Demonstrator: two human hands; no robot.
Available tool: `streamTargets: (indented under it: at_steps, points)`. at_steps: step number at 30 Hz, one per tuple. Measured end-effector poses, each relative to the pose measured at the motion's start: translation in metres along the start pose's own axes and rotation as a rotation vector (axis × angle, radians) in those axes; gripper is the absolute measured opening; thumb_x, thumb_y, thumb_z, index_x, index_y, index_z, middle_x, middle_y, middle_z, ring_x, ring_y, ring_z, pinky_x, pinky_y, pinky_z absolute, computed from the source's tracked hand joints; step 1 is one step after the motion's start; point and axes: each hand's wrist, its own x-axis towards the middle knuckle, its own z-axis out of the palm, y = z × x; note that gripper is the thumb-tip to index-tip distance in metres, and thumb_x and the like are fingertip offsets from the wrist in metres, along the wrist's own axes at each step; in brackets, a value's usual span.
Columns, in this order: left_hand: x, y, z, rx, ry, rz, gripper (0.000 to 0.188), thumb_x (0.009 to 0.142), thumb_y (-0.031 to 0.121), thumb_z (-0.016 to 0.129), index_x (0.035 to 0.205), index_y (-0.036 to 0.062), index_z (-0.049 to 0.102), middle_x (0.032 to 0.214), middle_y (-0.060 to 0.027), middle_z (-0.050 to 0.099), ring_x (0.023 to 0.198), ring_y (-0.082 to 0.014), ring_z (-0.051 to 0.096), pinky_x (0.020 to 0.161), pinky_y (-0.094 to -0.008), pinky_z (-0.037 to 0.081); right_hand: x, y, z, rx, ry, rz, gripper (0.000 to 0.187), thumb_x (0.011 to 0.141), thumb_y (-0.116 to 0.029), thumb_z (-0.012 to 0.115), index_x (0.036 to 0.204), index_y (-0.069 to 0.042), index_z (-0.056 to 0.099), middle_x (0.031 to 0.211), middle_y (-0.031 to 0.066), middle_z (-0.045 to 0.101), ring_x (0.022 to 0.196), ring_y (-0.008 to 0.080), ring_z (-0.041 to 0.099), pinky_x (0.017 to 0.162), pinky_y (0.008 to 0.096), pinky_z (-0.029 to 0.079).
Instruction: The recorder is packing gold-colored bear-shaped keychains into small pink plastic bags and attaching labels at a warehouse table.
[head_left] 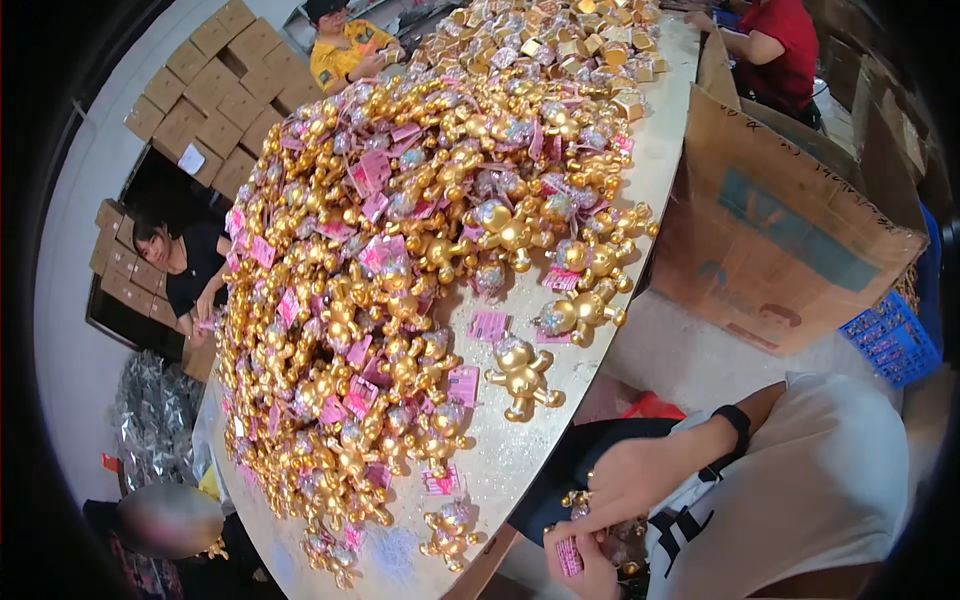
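At the lower right, below the table edge, both my hands are close together over my lap. My right hand (622, 485), with a black band on the wrist, has its fingers curled over a small gold bear figure (575, 500), only partly visible. My left hand (592, 572) is closed around a figure with a pink tag (569, 556); more gold and clear plastic shows between the hands. Their exact grip is partly hidden. On the table nearby lie a single gold bear figure (522, 378) and another with plastic-wrapped parts (450, 535).
A large heap of gold figures (340, 300) with pink tags covers the pale table (530, 470). Gold cube-shaped pieces (540, 45) lie at its far end. An open cardboard box (780, 240) and blue crate (895, 340) stand right. Several co-workers sit around; stacked cartons (210, 90) line the wall.
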Motion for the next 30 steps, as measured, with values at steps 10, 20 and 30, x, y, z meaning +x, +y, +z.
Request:
streamTargets:
  at_steps: [10,20,30]
  points:
    - [0.020,0.047,0.002,-0.860,0.098,-0.460,0.012,0.096,0.009,0.047,0.087,0.0059,0.040,0.071,-0.0031,0.039,0.051,-0.0081,0.035,0.043,-0.0209,0.030,-0.027,0.053,-0.035,1.428,0.120,0.334,0.018,0.094,-0.011,0.053,0.098,0.002,0.065,0.071,0.0088,0.067,0.064,0.0120,0.055,0.053,0.0253,0.040]
    - [0.024,0.047,0.008,-0.824,0.037,-0.472,0.019,0.097,0.017,0.049,0.085,0.0055,0.039,0.070,-0.0020,0.036,0.053,-0.0074,0.035,0.041,-0.0177,0.026,-0.020,0.066,0.007,1.703,0.644,0.445,0.021,0.093,-0.013,0.051,0.105,0.004,0.055,0.097,0.0184,0.066,0.091,0.0201,0.061,0.074,0.0266,0.045]
    - [0.021,0.044,0.007,-0.747,0.059,-0.514,0.011,0.096,0.013,0.050,0.090,0.0048,0.047,0.069,-0.0009,0.044,0.053,-0.0062,0.038,0.041,-0.0183,0.026,-0.007,0.018,-0.007,1.072,-0.309,0.476,0.034,0.100,-0.024,0.036,0.100,0.000,0.060,0.061,0.0028,0.060,0.055,0.0104,0.056,0.054,0.0255,0.043]
